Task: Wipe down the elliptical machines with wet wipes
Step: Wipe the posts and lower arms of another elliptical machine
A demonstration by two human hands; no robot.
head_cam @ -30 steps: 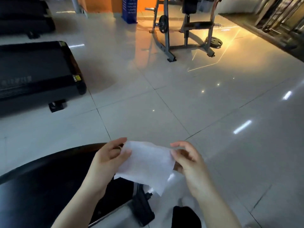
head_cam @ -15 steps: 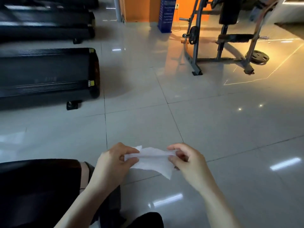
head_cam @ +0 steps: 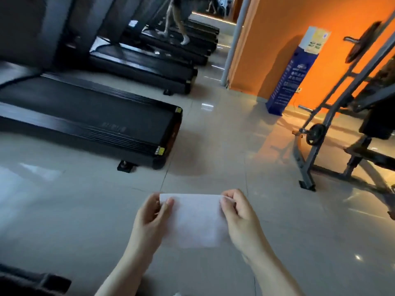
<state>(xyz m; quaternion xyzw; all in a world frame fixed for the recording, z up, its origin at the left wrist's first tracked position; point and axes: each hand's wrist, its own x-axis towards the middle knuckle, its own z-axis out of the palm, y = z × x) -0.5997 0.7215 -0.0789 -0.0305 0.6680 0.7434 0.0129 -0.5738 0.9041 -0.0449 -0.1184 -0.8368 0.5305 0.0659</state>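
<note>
A white wet wipe hangs spread flat in front of me, above the tiled floor. My left hand pinches its upper left corner between thumb and fingers. My right hand pinches its upper right corner the same way. The wipe's top edge is stretched straight between both hands. No elliptical machine is clearly in sight; only a dark machine part shows at the bottom left corner.
A row of black treadmills fills the left side, and a person walks on a far one. A grey weight rack stands at the right. A blue sign stand leans by the orange wall. Glossy floor tiles lie ahead.
The view has swung up and left, bringing the treadmill row and orange wall into sight. The wipe, bunched half a second ago, is now pulled out flat between both hands.
</note>
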